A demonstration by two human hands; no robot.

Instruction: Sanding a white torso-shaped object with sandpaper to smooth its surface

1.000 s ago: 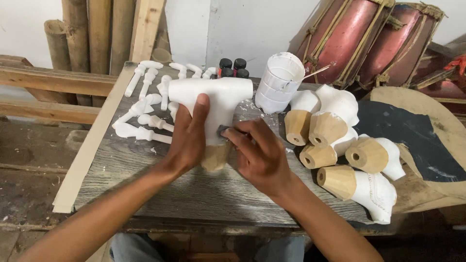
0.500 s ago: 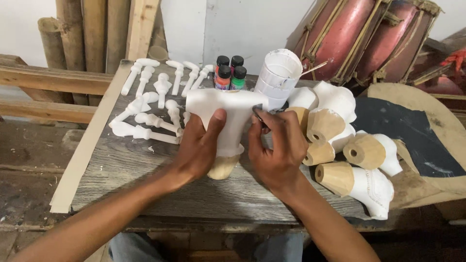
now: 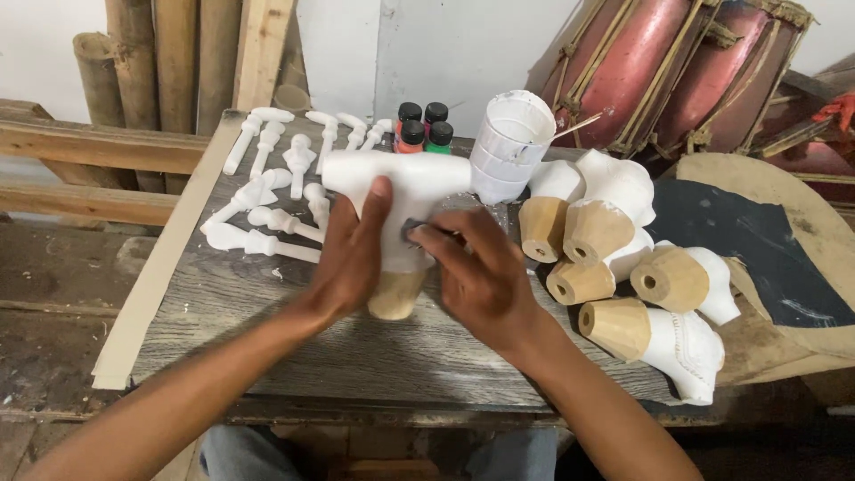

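**White-Coated Wooden Torso Held and Rubbed on the Workbench**

A white-painted wooden torso piece (image 3: 405,191) is held upright near the middle of the grey plank table (image 3: 267,330), its bare tan base resting on the boards. It is gripped from the left by the left hand (image 3: 352,254), whose fingers are wrapped against its side with the thumb raised onto the white front. The right hand (image 3: 472,272) is pressed against the right side of the piece, and a small grey scrap, apparently sandpaper (image 3: 414,232), is pinched between its thumb and fingertips where they meet the white surface. Both hands are thus closed: the left on the torso, the right on the scrap.

Behind the piece, a white-smeared plastic cup (image 3: 509,147) is seen standing, and just left of it 4 small paint bottles (image 3: 423,126) with black caps are grouped together. To the left, a scatter of small white turned parts (image 3: 280,191), shaped like limbs and pegs, is laid out on the boards. To the right, 5 similar torso pieces (image 3: 623,267) are piled on their sides, their tan cut ends turned toward the camera and their upper parts coated white. A dark sheet (image 3: 739,240) is spread beyond them, and 2 red drums (image 3: 677,71) are leaned against the wall at the back. Bamboo poles (image 3: 169,53) are stood at the upper left.
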